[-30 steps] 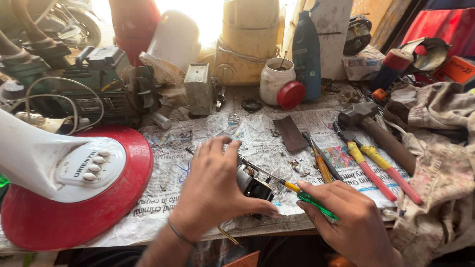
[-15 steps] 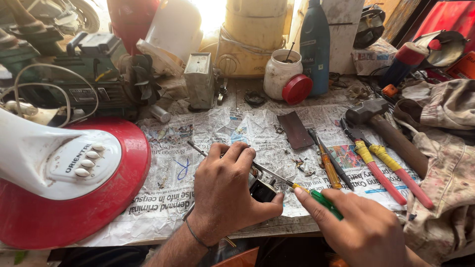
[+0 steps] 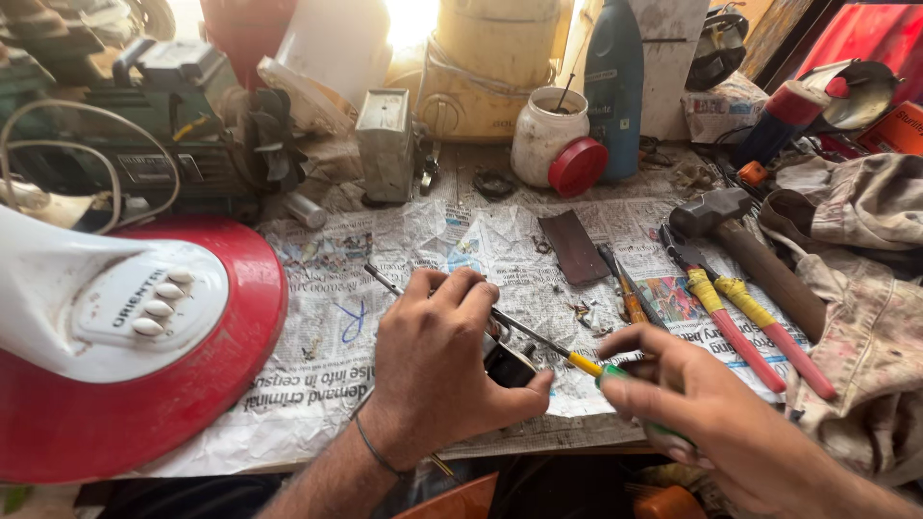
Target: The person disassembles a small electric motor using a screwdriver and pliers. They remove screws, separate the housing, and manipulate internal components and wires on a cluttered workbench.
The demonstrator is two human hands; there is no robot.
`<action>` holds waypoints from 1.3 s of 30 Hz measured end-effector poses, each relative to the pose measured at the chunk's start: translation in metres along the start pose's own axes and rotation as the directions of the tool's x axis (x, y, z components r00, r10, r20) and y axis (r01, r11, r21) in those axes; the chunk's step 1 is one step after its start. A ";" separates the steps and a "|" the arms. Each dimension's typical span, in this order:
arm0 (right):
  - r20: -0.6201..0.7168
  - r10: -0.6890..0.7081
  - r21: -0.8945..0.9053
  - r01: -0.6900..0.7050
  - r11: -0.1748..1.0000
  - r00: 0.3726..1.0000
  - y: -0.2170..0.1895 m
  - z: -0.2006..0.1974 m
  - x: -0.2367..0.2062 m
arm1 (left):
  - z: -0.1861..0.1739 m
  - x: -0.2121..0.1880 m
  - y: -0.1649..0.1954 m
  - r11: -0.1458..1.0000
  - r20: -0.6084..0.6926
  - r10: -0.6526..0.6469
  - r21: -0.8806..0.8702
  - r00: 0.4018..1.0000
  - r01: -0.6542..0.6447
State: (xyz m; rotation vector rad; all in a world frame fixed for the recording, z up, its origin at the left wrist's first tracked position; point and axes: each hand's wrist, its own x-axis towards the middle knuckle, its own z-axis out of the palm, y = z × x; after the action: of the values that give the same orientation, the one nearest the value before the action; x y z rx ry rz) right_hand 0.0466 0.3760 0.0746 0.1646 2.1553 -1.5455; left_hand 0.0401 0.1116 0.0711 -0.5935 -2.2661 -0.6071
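Compared with half a second ago, both hands sit slightly higher on the bench and the screwdriver shaft lies flatter across the newspaper [image 3: 317, 356]. Left hand [image 3: 437, 370]: fingers curled tight over a small dark metal component [image 3: 508, 363], pressing it down onto the paper near the bench's front edge; most of the part is hidden under the palm. Right hand [image 3: 707, 408]: fingers pinched closed around the green-and-yellow handle of a screwdriver [image 3: 538, 338], whose thin shaft passes under the left fingers and emerges beyond them, pointing up-left. Containers, rear of bench: a white plastic jar [image 3: 543, 135] stands upright and uncapped, with a thin stick or wire protruding from its mouth; its other contents cannot be seen. Its red lid [image 3: 578, 166] leans on edge against the jar's lower right side. Just beside it, a blue bottle [image 3: 615, 82] stands upright; its top is cut off by the frame. Right of the hands lie pliers with red-and-yellow grips [image 3: 745, 322] and a hammer [image 3: 745, 240]. A red-and-white fan base [image 3: 144, 336] occupies the left
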 end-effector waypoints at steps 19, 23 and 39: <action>0.066 -0.057 0.192 0.043 0.980 0.996 0.014 -0.003 -0.001 | 0.005 -0.001 0.004 0.993 0.032 -0.119 -0.017 0.992 0.120; 0.134 -0.724 -0.394 0.707 0.588 0.677 0.018 0.004 -0.005 | 0.003 -0.001 0.006 0.996 0.010 -0.088 -0.015 0.996 0.088; 0.072 -0.004 0.187 -0.009 0.982 0.997 0.001 0.000 0.000 | 0.005 0.002 0.005 0.996 0.023 -0.091 -0.002 0.996 0.091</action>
State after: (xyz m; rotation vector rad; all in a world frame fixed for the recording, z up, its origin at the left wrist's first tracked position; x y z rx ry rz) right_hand 0.0468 0.3759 0.0738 0.1707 1.9527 -1.7256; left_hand 0.0392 0.1184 0.0707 -0.5026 -2.3239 -0.6519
